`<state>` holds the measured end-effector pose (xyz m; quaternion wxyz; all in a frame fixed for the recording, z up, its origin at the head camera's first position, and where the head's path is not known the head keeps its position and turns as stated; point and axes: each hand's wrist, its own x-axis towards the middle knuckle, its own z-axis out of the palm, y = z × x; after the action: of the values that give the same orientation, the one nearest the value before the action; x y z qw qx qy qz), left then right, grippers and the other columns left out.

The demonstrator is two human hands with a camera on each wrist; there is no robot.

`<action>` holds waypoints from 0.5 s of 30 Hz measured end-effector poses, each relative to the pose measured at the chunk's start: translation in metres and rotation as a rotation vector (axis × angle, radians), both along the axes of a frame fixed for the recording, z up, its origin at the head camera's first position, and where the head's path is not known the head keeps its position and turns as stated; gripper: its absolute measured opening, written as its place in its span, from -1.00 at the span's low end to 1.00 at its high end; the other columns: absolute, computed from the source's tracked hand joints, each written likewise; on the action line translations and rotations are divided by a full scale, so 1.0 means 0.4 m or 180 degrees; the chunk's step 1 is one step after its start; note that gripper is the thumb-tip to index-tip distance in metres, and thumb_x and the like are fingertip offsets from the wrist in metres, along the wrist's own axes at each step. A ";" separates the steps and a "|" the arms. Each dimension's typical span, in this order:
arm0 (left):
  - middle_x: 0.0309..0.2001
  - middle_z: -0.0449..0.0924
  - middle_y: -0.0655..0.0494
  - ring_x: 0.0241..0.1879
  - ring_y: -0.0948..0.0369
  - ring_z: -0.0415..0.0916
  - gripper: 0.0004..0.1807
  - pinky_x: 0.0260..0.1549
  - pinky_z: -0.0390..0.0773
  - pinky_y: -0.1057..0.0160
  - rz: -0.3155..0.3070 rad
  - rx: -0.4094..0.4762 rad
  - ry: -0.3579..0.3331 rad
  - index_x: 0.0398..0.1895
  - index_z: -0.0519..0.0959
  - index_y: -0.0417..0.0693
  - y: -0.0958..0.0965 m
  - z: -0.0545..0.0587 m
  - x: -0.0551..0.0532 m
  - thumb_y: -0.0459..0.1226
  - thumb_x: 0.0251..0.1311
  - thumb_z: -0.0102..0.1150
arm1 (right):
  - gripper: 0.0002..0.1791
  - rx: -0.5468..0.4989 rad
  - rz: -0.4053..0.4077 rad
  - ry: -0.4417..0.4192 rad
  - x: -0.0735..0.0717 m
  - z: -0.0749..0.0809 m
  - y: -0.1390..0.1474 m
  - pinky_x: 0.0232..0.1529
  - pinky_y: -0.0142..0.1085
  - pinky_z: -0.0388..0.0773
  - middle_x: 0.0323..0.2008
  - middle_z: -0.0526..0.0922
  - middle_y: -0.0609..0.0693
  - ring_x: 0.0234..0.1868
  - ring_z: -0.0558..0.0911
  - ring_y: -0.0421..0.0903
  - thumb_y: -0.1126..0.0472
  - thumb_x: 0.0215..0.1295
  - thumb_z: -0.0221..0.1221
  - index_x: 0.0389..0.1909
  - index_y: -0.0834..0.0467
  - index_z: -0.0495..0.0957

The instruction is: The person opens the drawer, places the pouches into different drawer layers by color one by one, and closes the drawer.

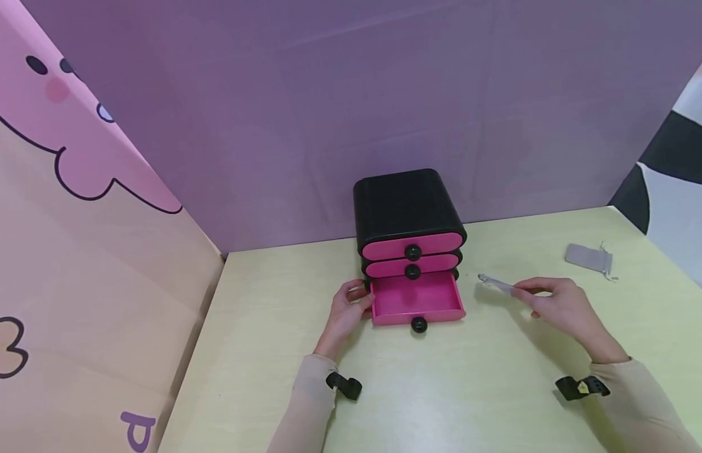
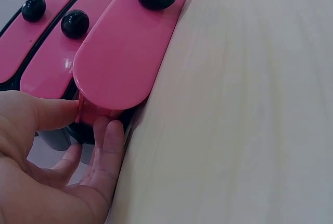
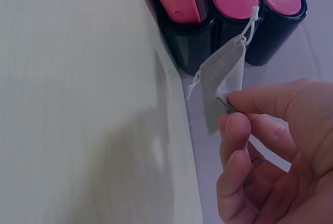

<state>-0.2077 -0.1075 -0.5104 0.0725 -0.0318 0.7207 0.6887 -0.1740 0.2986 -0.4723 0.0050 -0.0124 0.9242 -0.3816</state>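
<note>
A small chest of drawers (image 1: pixel 407 204), black with pink fronts and round black knobs, stands with its bottom drawer (image 1: pixel 416 299) pulled out. The inside of that pink drawer is bare in the head view. My left hand (image 1: pixel 348 308) holds the drawer's left side wall, thumb by the rim and fingers against the outer side in the left wrist view. To the right of the chest, my right hand (image 1: pixel 560 306) pinches a small grey drawstring pouch (image 3: pixel 223 76) between thumb and fingers. The pouch hangs above the table, its corded end towards the chest.
A second grey drawstring pouch (image 1: pixel 589 258) lies on the table (image 1: pixel 260 352) at the right. Behind the chest rises a purple backdrop (image 1: pixel 306 126). A printed pink and cream panel (image 1: pixel 85 264) borders the left side.
</note>
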 end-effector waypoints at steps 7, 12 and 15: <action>0.29 0.56 -0.32 -0.12 0.17 0.69 -0.43 -0.08 0.80 0.18 0.0025 -0.0040 0.0007 0.47 0.37 -0.26 0.001 0.001 -0.002 -0.37 0.45 0.25 | -0.56 -0.0076 0.0086 -0.0013 0.005 0.013 -0.026 -0.45 -0.33 0.49 -0.11 0.79 0.20 -0.45 0.70 -0.15 -0.02 0.54 0.25 0.13 0.26 0.72; 0.28 0.57 -0.31 -0.13 0.16 0.69 -0.43 -0.11 0.80 0.22 0.0033 -0.0024 -0.0010 0.47 0.38 -0.26 0.001 0.000 -0.001 -0.38 0.44 0.25 | -0.57 -0.0095 0.0157 -0.0043 0.007 0.017 -0.048 -0.46 -0.33 0.50 -0.07 0.79 0.21 -0.44 0.68 -0.13 -0.01 0.54 0.26 0.14 0.27 0.72; 0.27 0.57 -0.30 -0.13 0.16 0.69 -0.43 -0.11 0.79 0.23 0.0028 -0.0021 -0.0007 0.47 0.37 -0.25 0.001 0.000 -0.001 -0.39 0.44 0.25 | -0.58 -0.0105 0.0175 -0.0047 0.007 0.018 -0.060 -0.48 -0.31 0.46 -0.07 0.79 0.20 -0.46 0.67 -0.13 0.00 0.54 0.27 0.14 0.26 0.72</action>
<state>-0.2080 -0.1073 -0.5106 0.0701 -0.0359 0.7227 0.6866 -0.1712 0.2747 -0.4650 0.0221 -0.0351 0.9171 -0.3966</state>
